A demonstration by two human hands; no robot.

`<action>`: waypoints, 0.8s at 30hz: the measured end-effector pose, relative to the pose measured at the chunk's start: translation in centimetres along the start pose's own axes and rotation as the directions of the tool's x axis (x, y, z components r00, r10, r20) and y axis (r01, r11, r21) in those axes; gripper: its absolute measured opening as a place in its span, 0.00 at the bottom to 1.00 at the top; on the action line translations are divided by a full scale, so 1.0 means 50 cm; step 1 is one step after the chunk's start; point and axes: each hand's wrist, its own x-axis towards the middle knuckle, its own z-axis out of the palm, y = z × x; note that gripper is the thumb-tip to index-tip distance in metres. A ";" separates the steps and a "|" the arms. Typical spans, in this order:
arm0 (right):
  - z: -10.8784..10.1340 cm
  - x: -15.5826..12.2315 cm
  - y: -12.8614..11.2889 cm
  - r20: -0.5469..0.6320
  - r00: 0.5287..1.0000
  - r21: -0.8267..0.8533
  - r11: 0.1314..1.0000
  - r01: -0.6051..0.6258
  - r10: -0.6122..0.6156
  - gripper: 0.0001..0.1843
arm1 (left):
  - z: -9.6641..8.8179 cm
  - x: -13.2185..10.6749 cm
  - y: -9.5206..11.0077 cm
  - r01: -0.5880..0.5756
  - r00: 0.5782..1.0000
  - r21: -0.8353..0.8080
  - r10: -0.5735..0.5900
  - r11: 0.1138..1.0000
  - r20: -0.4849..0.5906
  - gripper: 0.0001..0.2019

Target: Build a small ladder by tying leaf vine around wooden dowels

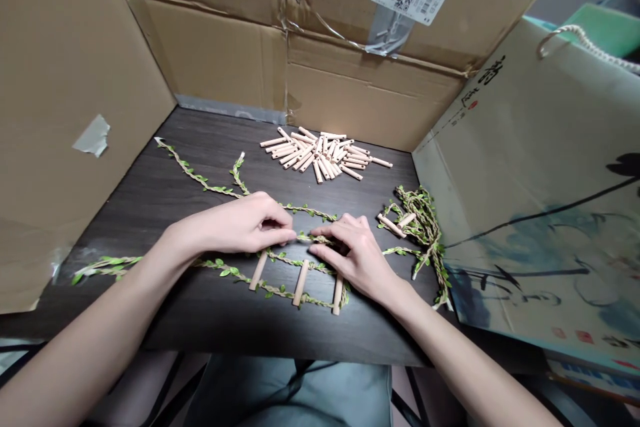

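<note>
Between my two hands runs a short stretch of leafy twine (303, 237), a braided cord with small green leaves. My left hand (245, 223) is closed, thumb and forefinger pinching the twine's left part. On the right, my right hand (353, 250) grips the same cord between thumb and fingers. Just below them lies a small rope ladder (300, 283): wooden rungs joined along both sides by leafy twine. More twine trails off left across the table, and another strand passes behind my hands.
A pile of drilled wooden sticks (325, 153) lies at the back of the dark table (200, 323). At right sits a bundle of leafy twine (423, 220) with wooden pieces. Cardboard walls (225, 53) enclose the back and left; a paper bag (545, 200) stands at right.
</note>
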 end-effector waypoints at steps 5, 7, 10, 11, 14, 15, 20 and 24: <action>-0.022 -0.004 -0.003 0.017 0.999 -0.027 0.999 0.039 -0.039 0.20 | -0.001 -0.005 -0.005 0.098 0.995 0.215 -0.090 0.972 -0.045 0.19; -0.027 -0.007 -0.003 0.004 0.998 -0.045 0.997 0.068 -0.068 0.15 | 0.007 -0.001 0.001 0.107 0.991 0.283 -0.079 0.953 -0.109 0.16; -0.027 -0.009 0.001 -0.014 0.999 -0.126 0.991 0.048 -0.050 0.10 | 0.033 0.012 0.010 0.049 0.986 0.326 0.006 0.944 -0.166 0.13; -0.025 -0.010 0.002 -0.006 1.000 -0.150 0.988 0.030 -0.031 0.07 | 0.043 0.017 0.012 0.015 0.988 0.327 0.036 0.945 -0.150 0.12; -0.022 -0.009 0.003 0.034 0.999 -0.170 0.985 -0.011 0.017 0.05 | 0.066 0.028 0.014 -0.043 0.993 0.321 0.077 0.946 -0.094 0.09; -0.021 -0.007 0.002 0.043 0.999 -0.166 0.986 -0.017 0.024 0.06 | 0.069 0.029 0.013 -0.037 0.993 0.312 0.069 0.950 -0.094 0.09; -0.015 -0.003 -0.006 0.036 0.999 -0.147 0.989 -0.024 0.030 0.09 | 0.062 0.023 0.011 0.031 0.993 0.227 -0.005 0.973 -0.114 0.10; -0.011 -0.004 -0.007 0.046 0.999 -0.143 0.990 -0.001 0.008 0.09 | 0.061 0.019 0.015 0.015 0.999 0.220 -0.004 0.975 -0.052 0.12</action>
